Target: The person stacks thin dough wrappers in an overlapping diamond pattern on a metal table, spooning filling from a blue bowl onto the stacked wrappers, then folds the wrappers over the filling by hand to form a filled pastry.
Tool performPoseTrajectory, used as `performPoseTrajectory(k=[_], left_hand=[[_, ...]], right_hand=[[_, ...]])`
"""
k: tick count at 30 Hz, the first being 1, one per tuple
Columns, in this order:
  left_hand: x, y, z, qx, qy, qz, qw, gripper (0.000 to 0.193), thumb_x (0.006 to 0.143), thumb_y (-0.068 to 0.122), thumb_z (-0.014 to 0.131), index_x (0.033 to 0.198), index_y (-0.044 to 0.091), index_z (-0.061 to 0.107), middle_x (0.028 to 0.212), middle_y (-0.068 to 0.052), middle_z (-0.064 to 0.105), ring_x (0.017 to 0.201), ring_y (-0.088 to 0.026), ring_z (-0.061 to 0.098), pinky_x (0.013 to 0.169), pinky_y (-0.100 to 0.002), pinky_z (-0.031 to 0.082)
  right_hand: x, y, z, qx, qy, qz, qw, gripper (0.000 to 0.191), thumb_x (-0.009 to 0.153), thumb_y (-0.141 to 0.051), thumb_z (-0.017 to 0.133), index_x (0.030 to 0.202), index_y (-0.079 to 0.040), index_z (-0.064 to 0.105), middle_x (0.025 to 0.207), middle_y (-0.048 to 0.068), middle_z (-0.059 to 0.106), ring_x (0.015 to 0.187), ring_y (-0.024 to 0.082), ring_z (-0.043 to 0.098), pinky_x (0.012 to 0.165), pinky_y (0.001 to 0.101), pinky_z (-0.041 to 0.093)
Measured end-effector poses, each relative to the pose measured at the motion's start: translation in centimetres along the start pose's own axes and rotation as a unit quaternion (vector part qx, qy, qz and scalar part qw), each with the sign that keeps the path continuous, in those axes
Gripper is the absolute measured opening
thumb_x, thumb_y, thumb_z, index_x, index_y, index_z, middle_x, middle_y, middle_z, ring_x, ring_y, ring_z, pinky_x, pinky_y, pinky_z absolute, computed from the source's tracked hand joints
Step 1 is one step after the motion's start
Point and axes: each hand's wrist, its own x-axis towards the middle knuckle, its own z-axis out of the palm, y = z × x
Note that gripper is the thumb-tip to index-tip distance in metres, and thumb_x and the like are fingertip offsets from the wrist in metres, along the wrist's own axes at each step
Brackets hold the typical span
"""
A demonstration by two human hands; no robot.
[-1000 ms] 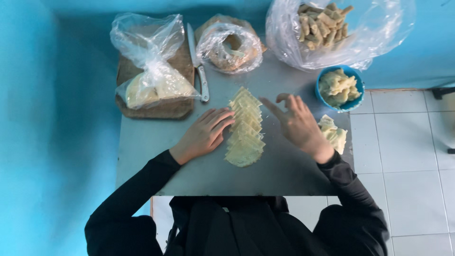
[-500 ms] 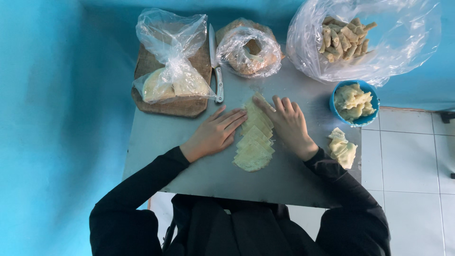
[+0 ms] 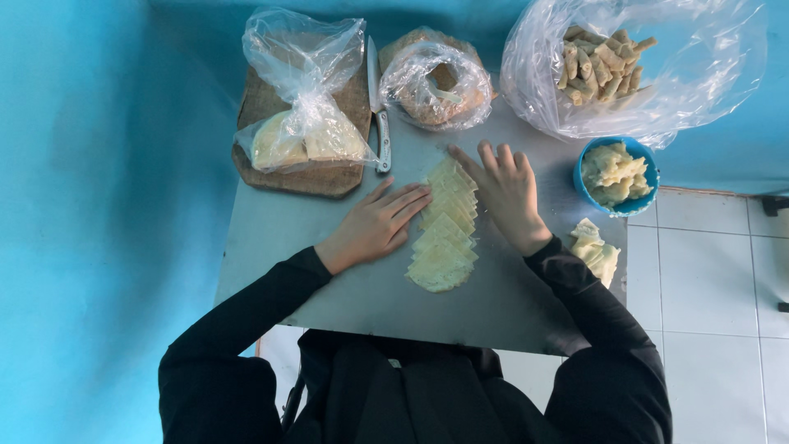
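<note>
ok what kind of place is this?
Likely a small home or street-side food prep spot. Both hands, left hand and right hand, flank a row of thin dough squares on a grey table, with a bag of rolled snacks and a knife nearby.

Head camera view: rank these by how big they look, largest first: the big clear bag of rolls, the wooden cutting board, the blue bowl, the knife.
1. Big clear bag of rolls, top right, clearly the largest.
2. Wooden cutting board, partly covered by another bag.
3. Blue bowl.
4. Knife: longer than the bowl is wide, but far thinner, so smallest in area.
</note>
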Motion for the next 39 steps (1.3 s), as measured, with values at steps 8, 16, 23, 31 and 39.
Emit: performPoseTrajectory(k=[8,16,23,31,39], left_hand=[[-0.7,0.6,-0.3,0.000,0.015,0.012,1.000,0.062,0.097,0.016,0.060,0.155,0.006,0.043,0.161,-0.009,0.043,0.150,-0.024,0.041,0.125,-0.053,0.026],[-0.9,1.4,0.0,0.003,0.035,0.028,0.999,0.054,0.092,0.014,0.067,0.144,0.009,0.057,0.149,-0.006,0.055,0.142,-0.024,0.049,0.125,-0.051,0.029],[-0.9,1.6,-0.4,-0.014,0.029,0.017,0.999,0.053,0.090,0.012,0.068,0.142,0.009,0.059,0.148,-0.004,0.057,0.138,-0.023,0.052,0.125,-0.050,0.030],[-0.9,1.1,-0.4,-0.026,0.018,0.016,0.999,0.056,0.088,0.013,0.069,0.142,0.009,0.059,0.147,-0.005,0.057,0.138,-0.024,0.050,0.124,-0.052,0.030],[-0.9,1.3,-0.1,0.008,0.019,0.032,0.999,0.058,0.086,0.011,0.069,0.143,0.011,0.058,0.148,-0.004,0.056,0.139,-0.023,0.050,0.124,-0.053,0.028]], right_hand=[[-2.6,0.4,-0.7,0.237,0.012,0.037,0.971,0.086,0.081,0.000,0.067,0.160,-0.026,0.045,0.123,0.007,0.052,0.107,0.021,0.056,0.094,0.0370,0.051],[-4.2,-1.5,-2.1,0.071,0.021,-0.056,0.996,0.092,0.084,-0.004,0.066,0.162,-0.044,0.039,0.127,0.006,0.054,0.103,0.021,0.056,0.086,0.0321,0.051],[-3.5,-1.0,-1.0,0.047,0.008,-0.021,0.999,0.093,0.083,-0.004,0.067,0.161,-0.046,0.038,0.124,0.002,0.054,0.100,0.019,0.055,0.085,0.0298,0.050],[-1.7,0.0,0.6,-0.005,-0.005,-0.015,1.000,0.096,0.083,-0.011,0.070,0.164,-0.049,0.034,0.124,0.001,0.053,0.099,0.018,0.053,0.081,0.0277,0.049],[-1.3,-0.1,-0.5,-0.097,-0.012,-0.006,0.995,0.102,0.072,-0.016,0.069,0.162,-0.044,0.032,0.123,0.004,0.053,0.102,0.019,0.053,0.080,0.0277,0.045]])
